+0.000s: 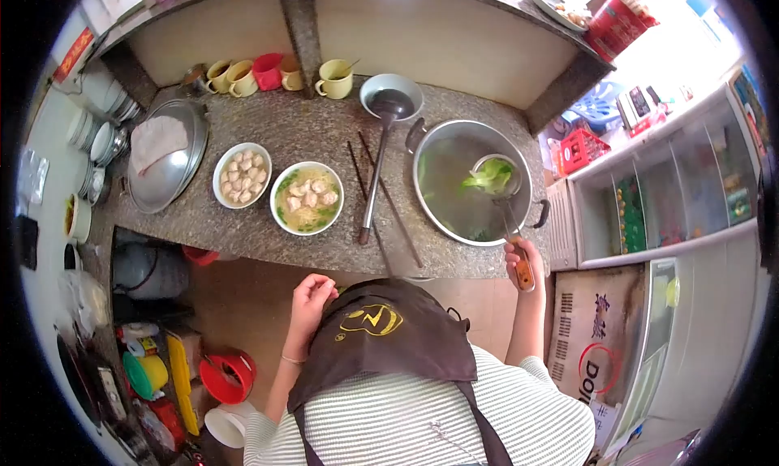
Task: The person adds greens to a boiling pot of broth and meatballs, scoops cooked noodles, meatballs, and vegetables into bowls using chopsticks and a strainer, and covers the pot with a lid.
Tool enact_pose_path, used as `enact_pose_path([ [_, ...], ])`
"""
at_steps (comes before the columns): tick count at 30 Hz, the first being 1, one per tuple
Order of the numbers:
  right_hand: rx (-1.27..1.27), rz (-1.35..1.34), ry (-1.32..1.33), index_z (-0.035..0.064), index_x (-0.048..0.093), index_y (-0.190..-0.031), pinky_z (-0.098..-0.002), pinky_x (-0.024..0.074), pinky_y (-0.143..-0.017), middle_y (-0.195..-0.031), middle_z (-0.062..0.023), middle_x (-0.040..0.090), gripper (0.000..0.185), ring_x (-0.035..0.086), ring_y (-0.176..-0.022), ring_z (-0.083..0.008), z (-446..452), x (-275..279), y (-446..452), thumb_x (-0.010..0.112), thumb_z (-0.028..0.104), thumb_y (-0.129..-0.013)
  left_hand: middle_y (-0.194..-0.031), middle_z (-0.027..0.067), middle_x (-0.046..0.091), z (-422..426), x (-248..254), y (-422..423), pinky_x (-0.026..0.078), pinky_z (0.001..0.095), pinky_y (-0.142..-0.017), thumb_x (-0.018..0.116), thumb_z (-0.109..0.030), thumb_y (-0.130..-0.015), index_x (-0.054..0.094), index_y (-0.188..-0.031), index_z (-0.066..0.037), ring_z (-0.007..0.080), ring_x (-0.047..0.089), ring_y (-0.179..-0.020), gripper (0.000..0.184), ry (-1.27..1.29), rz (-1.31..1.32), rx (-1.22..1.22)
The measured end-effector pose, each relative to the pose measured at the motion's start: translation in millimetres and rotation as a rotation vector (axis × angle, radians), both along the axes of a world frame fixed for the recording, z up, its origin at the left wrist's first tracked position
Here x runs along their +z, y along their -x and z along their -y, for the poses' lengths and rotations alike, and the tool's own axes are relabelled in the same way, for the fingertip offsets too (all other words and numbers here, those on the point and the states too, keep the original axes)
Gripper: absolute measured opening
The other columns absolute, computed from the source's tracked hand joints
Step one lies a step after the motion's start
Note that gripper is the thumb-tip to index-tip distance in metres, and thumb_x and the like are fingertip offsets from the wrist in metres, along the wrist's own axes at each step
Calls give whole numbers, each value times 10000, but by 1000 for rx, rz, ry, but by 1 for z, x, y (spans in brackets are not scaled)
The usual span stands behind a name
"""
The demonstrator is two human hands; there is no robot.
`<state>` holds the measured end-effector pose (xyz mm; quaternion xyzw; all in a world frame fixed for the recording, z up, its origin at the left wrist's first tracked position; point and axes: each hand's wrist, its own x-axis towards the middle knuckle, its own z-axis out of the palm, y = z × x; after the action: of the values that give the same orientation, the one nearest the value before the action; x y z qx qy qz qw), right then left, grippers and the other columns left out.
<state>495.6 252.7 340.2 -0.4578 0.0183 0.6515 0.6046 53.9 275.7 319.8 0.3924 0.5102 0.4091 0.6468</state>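
Note:
My right hand (523,259) is closed around the wooden handle of a strainer ladle (510,214). Green leafy vegetable (489,176) lies in the strainer's bowl, over the large steaming pot (423,202). My left hand (313,299) hangs in front of the counter edge, fingers curled in, with nothing visible in them. Nearest to it on the counter is a bowl of noodle soup (308,198) topped with dumplings and green bits. To its left stands a bowl of dumplings (243,176). A pair of long chopsticks (395,200) and a long-handled ladle (375,182) lie between the bowls and the pot.
The ladle's head rests in a metal bowl (411,88) at the back. Several mugs (335,79) line the back wall. A round lid (195,146) with a cloth (156,144) sits at left. A glass-doored cabinet (600,214) stands at right, a red bucket (228,377) on the floor.

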Motion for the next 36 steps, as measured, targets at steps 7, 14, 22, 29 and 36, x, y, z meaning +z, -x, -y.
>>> enact_pose_path([
  [7,47,33,40,84,486,-955,-222,384,-398,-760,-50,504,118,413,-476,-97,-27,-4,23,485,164,-868,-776,25,589,3,-1,16,471,224,-682,568,-120,-857,563,-882,0,88,565,-721,123,25,34,19],
  [14,507,409,-174,76,480,-994,-203,326,-385,-755,-18,478,178,359,-449,-74,-73,57,164,463,207,-874,-750,21,583,11,-11,39,460,220,-657,573,-114,-854,557,-860,-1,84,555,-696,114,-9,108,106],
  [22,1100,679,-391,1,459,-1151,-281,438,-579,-835,-79,564,342,533,-634,-173,-148,8,299,482,139,-839,-750,19,586,37,-28,70,466,224,-649,580,-120,-853,559,-861,-9,85,559,-693,113,-23,60,260],
  [29,1121,1594,-756,-50,340,-1282,-441,443,-789,-914,-317,569,565,561,-885,-429,-172,8,349,486,159,-778,-756,13,589,64,-34,93,471,224,-656,579,-127,-856,556,-844,-19,79,556,-696,111,-26,73,427],
  [36,1090,1664,-937,-41,375,-1240,-447,453,-766,-931,-300,560,533,563,-857,-417,-175,12,359,531,96,-750,-750,8,590,62,-21,92,464,219,-651,576,-126,-859,556,-843,-22,74,552,-695,107,48,71,408],
])
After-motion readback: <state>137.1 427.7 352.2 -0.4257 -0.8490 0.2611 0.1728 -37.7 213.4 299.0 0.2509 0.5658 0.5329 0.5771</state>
